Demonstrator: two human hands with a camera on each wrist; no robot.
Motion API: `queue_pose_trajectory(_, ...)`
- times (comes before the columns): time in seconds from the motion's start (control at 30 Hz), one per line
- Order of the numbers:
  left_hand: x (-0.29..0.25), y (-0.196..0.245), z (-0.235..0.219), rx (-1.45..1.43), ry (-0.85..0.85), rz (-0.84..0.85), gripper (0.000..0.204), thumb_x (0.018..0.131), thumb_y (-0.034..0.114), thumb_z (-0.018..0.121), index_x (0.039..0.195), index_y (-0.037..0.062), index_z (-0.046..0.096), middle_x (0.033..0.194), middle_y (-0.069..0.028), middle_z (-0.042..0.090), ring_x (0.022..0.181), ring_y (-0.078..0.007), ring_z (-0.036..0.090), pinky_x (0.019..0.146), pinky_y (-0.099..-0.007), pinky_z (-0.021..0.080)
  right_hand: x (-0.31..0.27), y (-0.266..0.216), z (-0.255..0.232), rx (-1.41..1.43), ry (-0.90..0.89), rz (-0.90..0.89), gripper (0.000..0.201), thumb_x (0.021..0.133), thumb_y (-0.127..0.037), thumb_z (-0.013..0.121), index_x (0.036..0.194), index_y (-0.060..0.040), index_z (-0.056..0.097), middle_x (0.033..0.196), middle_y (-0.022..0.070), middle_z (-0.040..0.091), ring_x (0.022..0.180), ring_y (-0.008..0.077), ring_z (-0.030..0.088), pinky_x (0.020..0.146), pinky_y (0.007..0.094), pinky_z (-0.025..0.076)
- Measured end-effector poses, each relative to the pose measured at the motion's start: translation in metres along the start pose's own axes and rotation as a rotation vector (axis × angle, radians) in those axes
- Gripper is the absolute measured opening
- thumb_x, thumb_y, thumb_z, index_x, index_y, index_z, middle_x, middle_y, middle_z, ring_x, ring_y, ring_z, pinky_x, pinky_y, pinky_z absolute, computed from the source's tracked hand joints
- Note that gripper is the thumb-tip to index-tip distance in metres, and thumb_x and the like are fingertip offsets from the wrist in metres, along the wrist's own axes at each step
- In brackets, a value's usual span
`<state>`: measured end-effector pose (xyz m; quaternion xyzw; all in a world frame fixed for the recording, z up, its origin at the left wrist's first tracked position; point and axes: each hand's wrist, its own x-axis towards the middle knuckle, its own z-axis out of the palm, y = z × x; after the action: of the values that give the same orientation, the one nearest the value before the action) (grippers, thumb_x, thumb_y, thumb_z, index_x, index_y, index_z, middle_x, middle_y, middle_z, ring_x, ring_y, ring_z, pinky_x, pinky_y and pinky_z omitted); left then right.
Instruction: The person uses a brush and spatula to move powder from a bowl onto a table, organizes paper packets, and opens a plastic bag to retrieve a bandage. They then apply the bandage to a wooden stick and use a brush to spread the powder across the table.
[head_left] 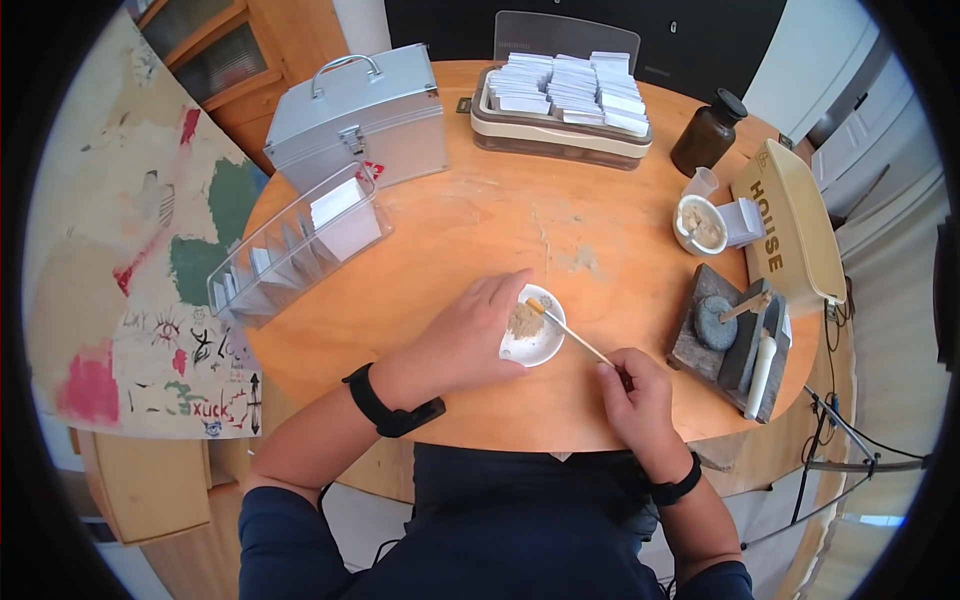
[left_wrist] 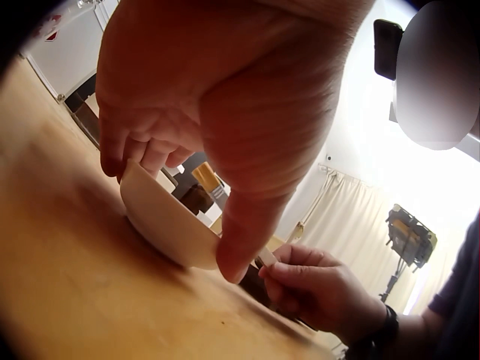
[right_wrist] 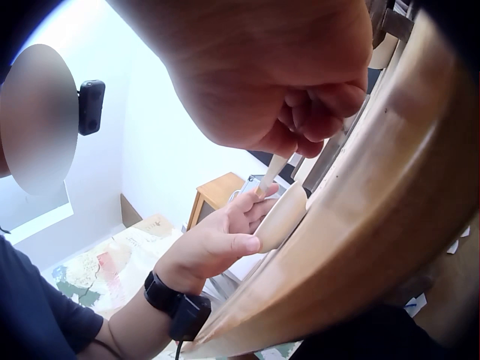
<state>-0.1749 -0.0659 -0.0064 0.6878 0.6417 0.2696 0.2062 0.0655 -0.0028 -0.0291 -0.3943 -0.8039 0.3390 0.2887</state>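
A small white dish [head_left: 540, 345] holding beige powder [head_left: 524, 321] stands near the middle of the wooden table. My left hand [head_left: 465, 335] grips its rim from the left, thumb and fingers on opposite sides; in the left wrist view the dish [left_wrist: 161, 217] looks tilted because of the camera angle. My right hand [head_left: 640, 400] pinches a thin pale-handled brush [head_left: 580, 338], its yellowish tip over the powder. The brush tip [left_wrist: 204, 177] shows above the rim in the left wrist view. In the right wrist view my right hand [right_wrist: 277, 82] hides part of the handle.
At the right are a stone block [head_left: 690, 335] with a round stone tool, a white bowl [head_left: 684, 228], a dark bottle [head_left: 706, 140] and a HOUSE box [head_left: 800, 230]. A tray of white packets [head_left: 560, 135], a metal case [head_left: 400, 125] and a clear divided rack [head_left: 290, 250] stand behind and left.
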Motion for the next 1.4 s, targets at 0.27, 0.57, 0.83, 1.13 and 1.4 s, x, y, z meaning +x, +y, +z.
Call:
queue_pose_trajectory(0.27, 0.000, -0.001, 0.001, -0.007, -0.027, 0.027, 0.093, 0.062, 0.019, 0.082, 0.138, -0.0009, 0.032, 0.133, -0.0234, 0.044, 0.125, -0.0380, 0.043, 0.103, -0.0415, 0.038, -0.001, 0.002, -0.001, -0.013, -0.030, 0.000, 0.007, 0.084, -0.006, 0.065, 0.080, -0.0002, 0.063, 0.067, 0.0122, 0.059, 0.053, 0.0212, 0.055, 0.049, 0.0309, 0.044)
queue_pose_trajectory(0.57, 0.002, 0.006, -0.014, -0.065, -0.089, 0.047, 0.094, 0.063, 0.022, 0.084, 0.139, 0.0014, 0.033, 0.132, -0.0217, 0.046, 0.125, -0.0379, 0.044, 0.103, -0.0424, 0.038, 0.001, -0.012, -0.017, -0.085, 0.058, -0.024, 0.004, 0.080, -0.002, 0.066, 0.080, -0.0005, 0.063, 0.068, 0.0129, 0.059, 0.057, 0.0252, 0.058, 0.053, 0.0328, 0.046)
queue_pose_trajectory(0.83, 0.021, -0.064, -0.055, -1.319, 0.326, -0.280, 0.019, 0.096, 0.023, 0.053, 0.108, 0.0080, 0.055, 0.093, -0.0035, 0.058, 0.080, -0.0123, 0.053, 0.070, -0.0244, 0.043, 0.067, -0.091, -0.111, -0.644, 0.182, -0.268, 0.004, 0.079, -0.003, 0.060, 0.078, 0.0008, 0.061, 0.072, 0.0165, 0.060, 0.067, 0.0351, 0.059, 0.061, 0.0421, 0.047)
queue_pose_trajectory(1.13, 0.020, -0.107, -0.038, -1.990, 0.321, -0.217, 0.019, 0.101, 0.027, 0.045, 0.099, 0.0104, 0.054, 0.066, 0.0034, 0.038, 0.052, -0.0074, 0.034, 0.046, -0.0222, 0.029, 0.226, -0.052, -0.112, -1.279, -0.098, -0.063, 0.009, 0.077, -0.005, 0.058, 0.079, -0.0013, 0.067, 0.083, 0.0182, 0.068, 0.083, 0.0339, 0.066, 0.076, 0.0409, 0.053)
queue_pose_trajectory(1.4, 0.019, -0.094, -0.039, -1.982, 0.316, -0.231, 0.020, 0.100, 0.029, 0.045, 0.102, 0.0101, 0.053, 0.067, 0.0031, 0.039, 0.055, -0.0079, 0.036, 0.049, -0.0220, 0.030, 0.268, -0.019, -0.064, -1.255, -0.180, 0.183, 0.017, 0.082, -0.008, 0.059, 0.092, -0.0012, 0.071, 0.095, 0.0178, 0.070, 0.091, 0.0292, 0.069, 0.075, 0.0370, 0.056)
